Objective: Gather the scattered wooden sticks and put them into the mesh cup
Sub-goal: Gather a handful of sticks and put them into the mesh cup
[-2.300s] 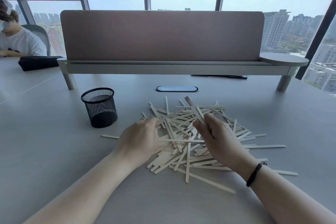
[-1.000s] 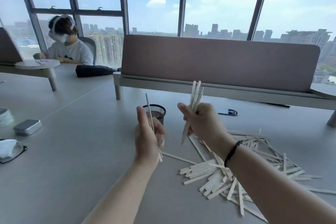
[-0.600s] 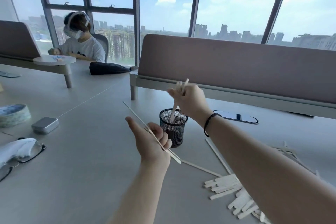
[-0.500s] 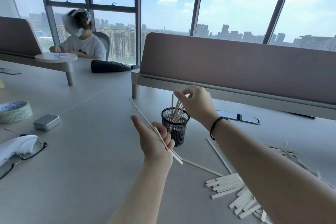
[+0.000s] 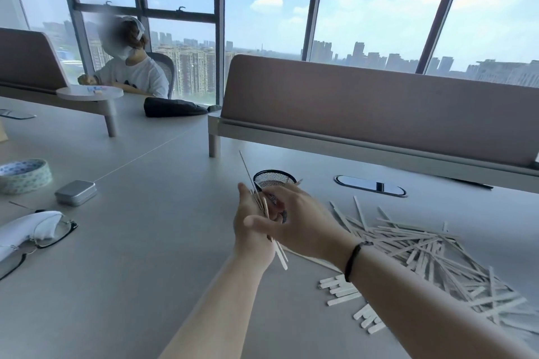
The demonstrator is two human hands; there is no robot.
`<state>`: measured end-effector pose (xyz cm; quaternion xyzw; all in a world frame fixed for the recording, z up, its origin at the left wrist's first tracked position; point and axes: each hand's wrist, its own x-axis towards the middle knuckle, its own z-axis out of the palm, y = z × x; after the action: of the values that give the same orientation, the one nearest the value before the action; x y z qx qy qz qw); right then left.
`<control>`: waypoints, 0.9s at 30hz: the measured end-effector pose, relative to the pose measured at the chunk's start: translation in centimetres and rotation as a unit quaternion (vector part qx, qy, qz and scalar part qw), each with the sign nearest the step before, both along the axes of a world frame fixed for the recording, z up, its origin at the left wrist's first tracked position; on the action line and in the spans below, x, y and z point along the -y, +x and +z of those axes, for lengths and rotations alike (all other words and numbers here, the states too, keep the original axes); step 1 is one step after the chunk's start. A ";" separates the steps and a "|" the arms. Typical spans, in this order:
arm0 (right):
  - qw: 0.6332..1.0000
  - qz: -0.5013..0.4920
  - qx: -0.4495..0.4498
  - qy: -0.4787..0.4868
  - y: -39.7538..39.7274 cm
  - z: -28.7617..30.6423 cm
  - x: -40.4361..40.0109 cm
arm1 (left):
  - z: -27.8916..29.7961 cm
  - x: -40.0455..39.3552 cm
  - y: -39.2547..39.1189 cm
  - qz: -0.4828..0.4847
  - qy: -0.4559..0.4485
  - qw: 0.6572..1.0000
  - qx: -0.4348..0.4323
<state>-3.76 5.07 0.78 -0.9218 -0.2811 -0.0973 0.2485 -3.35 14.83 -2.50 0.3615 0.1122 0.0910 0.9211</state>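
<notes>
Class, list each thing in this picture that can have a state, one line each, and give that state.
mesh cup: upright on the table, partly hidden by the hands.
left hand: holds a few sticks.
held sticks: tilted, one jutting up.
right hand: fingers reach to the held sticks; grip unclear.
stick pile: scattered flat on the table.
glasses: lying unfolded.
metal tin: closed.

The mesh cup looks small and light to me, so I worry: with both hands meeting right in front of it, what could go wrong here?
The right hand reaches for the sticks held in the left hand; some could slip and fall during the handover. Both hands hover close to the mesh cup, so a knock might tip it.
</notes>
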 end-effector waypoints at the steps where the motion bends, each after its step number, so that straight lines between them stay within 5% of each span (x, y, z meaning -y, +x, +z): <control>1: 1.000 -0.005 0.009 0.022 0.1 -0.4 0.1 | -0.1 0.2 -0.1 -0.030 0.013 0.999 0.018; 8: 0.989 -0.038 0.094 0.106 0.6 -2.4 2.5 | -1.3 2.9 -0.8 -0.073 0.166 0.983 0.014; 12: 0.979 -0.065 0.156 0.116 0.2 -4.8 3.4 | -1.4 4.4 -1.6 -0.062 0.181 0.980 -0.052; 21: 0.990 -0.094 0.041 0.098 -1.3 -4.3 6.2 | -1.7 4.8 -1.9 -0.059 0.254 0.965 -0.039; 27: 0.979 -0.096 -0.131 -0.124 -4.5 -3.9 9.7 | -2.5 4.4 -1.2 -0.036 0.349 0.935 0.058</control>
<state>-8.31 -4.62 -3.13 -0.9729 -0.1664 0.0367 0.1564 -4.52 10.41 -5.03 0.6577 0.0063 0.1121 0.7449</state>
